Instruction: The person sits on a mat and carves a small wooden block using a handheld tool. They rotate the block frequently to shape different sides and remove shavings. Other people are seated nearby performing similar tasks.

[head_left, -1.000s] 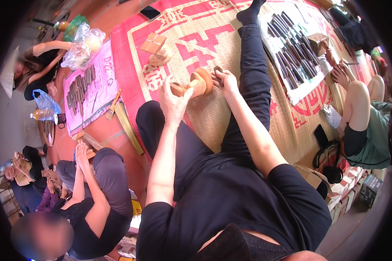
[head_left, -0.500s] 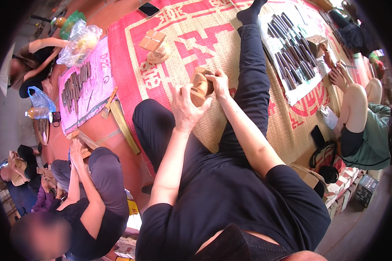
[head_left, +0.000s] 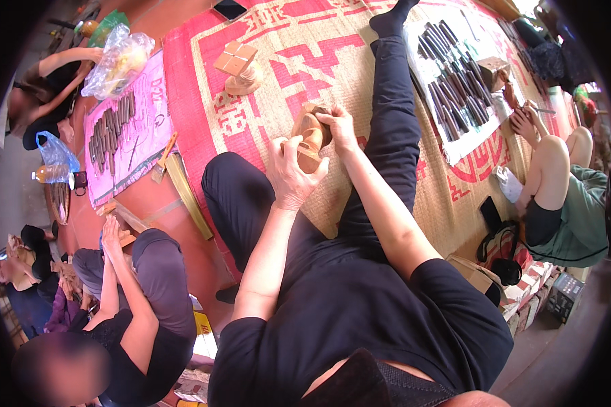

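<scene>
A carved wooden piece (head_left: 311, 133), rounded with a flat-faced base end, is held over the woven mat (head_left: 299, 64) between my bent left leg and my outstretched right leg. My left hand (head_left: 293, 171) wraps round its near end, thumb on the right side. At the far right side, my right hand (head_left: 339, 129) grips the piece with bent fingers. Its underside is hidden, and I cannot tell whether a small tool is in my right hand. Ahead and to the left, another turned wooden piece (head_left: 245, 81) stands on the mat under a square block (head_left: 235, 58).
Rows of dark-handled carving tools (head_left: 455, 78) lie on a white cloth at right; more tools (head_left: 113, 133) lie on a pink cloth at left. A brush (head_left: 163, 160) and wooden strip (head_left: 187, 197) edge the mat. People sit on both sides. A phone (head_left: 230, 9) lies far ahead.
The carved wooden piece has turned slightly in my hands, which keep their hold. The whole view has shifted a little. The person at left has moved a plastic bag slightly.
</scene>
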Demonstrator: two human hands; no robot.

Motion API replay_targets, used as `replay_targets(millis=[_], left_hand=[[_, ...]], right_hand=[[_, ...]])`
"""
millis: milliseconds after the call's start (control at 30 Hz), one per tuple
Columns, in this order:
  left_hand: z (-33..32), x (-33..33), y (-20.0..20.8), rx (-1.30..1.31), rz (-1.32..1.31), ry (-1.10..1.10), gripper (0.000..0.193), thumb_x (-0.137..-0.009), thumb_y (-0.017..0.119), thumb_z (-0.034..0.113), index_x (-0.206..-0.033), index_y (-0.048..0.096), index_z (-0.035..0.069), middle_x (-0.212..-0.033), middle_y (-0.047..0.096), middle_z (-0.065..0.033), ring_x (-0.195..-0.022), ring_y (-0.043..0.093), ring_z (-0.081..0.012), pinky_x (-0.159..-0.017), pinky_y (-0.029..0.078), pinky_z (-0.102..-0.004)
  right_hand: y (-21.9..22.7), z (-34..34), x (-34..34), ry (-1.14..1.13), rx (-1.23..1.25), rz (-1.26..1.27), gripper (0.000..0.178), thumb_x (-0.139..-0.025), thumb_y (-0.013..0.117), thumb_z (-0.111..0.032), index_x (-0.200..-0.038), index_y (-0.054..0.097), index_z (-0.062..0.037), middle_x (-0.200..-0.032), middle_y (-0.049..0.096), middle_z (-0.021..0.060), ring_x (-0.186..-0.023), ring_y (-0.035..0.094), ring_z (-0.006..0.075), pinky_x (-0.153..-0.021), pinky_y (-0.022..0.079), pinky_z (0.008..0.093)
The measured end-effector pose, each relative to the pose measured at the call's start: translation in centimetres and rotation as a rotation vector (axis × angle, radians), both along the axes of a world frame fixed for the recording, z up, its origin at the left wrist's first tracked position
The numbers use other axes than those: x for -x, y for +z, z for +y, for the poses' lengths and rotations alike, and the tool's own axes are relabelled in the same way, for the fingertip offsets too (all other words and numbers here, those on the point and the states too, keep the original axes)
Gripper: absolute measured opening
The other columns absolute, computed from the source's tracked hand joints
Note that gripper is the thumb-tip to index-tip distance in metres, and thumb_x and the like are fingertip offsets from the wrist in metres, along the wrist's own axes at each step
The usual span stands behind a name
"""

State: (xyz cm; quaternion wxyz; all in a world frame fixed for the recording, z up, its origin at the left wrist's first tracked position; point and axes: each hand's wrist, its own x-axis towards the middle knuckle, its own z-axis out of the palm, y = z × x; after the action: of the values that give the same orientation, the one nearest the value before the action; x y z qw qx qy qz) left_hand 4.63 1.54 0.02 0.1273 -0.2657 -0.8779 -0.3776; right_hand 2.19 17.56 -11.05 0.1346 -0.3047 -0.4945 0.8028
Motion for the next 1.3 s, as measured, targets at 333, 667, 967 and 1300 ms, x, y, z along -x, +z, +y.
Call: replay_targets(millis=[333,667,967,1300], left_hand=[[0.6,-1.3,-0.4,0.022,0.052,0.001,0.063,-0.059,0.083,0.031,-0.108,0.051,0.011,-0.098,0.048,-0.0124,-0.087,0.057,-0.0315,-0.07,0.052,-0.0431],[1.1,-2.4,-0.6,0.042,0.097,-0.05,0.065,-0.057,0.083,0.032,-0.11,0.053,0.01,-0.096,0.048,-0.0131,-0.085,0.054,-0.0302,-0.069,0.049,-0.0417],[0.5,-2.6,-1.3,0.026,0.088,-0.05,0.066,-0.057,0.084,0.032,-0.113,0.053,0.012,-0.096,0.048,-0.0121,-0.084,0.053,-0.0292,-0.069,0.048,-0.041],[0.2,-2.8,-1.7,0.045,0.095,-0.086,0.068,-0.057,0.084,0.033,-0.114,0.053,0.014,-0.1,0.048,-0.0121,-0.086,0.053,-0.0292,-0.069,0.047,-0.0415]], right_hand=[[0.5,2.0,1.8,-0.243,0.176,-0.144,0.018,-0.076,0.069,0.002,-0.073,0.053,-0.0059,-0.074,0.064,0.0078,-0.068,0.061,0.0149,-0.059,0.048,0.029],[0.5,1.6,1.7,-0.15,-0.093,-0.093,0.017,-0.074,0.073,-0.006,-0.073,0.057,-0.005,-0.073,0.062,0.0042,-0.069,0.056,0.0111,-0.064,0.047,0.0276],[1.8,2.2,1.0,-0.007,-0.026,0.017,0.02,-0.075,0.07,0.002,-0.074,0.052,-0.0069,-0.086,0.066,0.0077,-0.081,0.062,0.0144,-0.07,0.048,0.0279],[2.2,4.1,0.8,0.124,-0.085,-0.058,0.014,-0.084,0.067,-0.011,-0.096,0.062,-0.0066,-0.095,0.068,0.0047,-0.081,0.061,0.0126,-0.076,0.048,0.0275]])
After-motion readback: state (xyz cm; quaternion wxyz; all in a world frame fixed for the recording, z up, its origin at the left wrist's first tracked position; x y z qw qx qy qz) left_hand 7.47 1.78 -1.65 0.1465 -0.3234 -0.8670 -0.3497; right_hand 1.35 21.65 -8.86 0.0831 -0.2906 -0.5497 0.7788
